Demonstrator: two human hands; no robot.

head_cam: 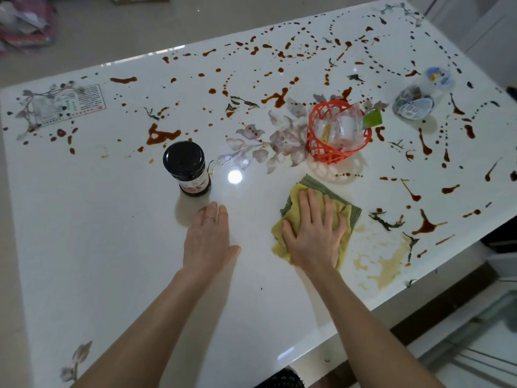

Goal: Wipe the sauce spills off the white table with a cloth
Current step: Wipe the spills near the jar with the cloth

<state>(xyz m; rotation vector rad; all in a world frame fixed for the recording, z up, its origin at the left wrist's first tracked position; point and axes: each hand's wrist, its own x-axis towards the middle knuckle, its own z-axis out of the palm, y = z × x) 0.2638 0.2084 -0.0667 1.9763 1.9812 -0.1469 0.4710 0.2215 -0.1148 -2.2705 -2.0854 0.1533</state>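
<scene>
A glossy white table (pixel 117 247) with a printed flower pattern fills the view. Red-brown sauce spills (pixel 161 135) dot and streak its far half and right side. A yellow and green cloth (pixel 316 189) lies on the table near the middle right. My right hand (pixel 316 231) presses flat on the cloth with straight, spread fingers. My left hand (pixel 208 236) rests flat on the bare table to the left of the cloth, a ring on one finger. A pale smeared patch (pixel 389 264) lies just right of the cloth.
A dark jar with a black lid (pixel 186 168) stands just beyond my left hand. An orange plastic basket (pixel 335 133) with small bags stands beyond the cloth. A clear container (pixel 422 93) lies at the far right. The table's right edge (pixel 419 295) runs close to the cloth.
</scene>
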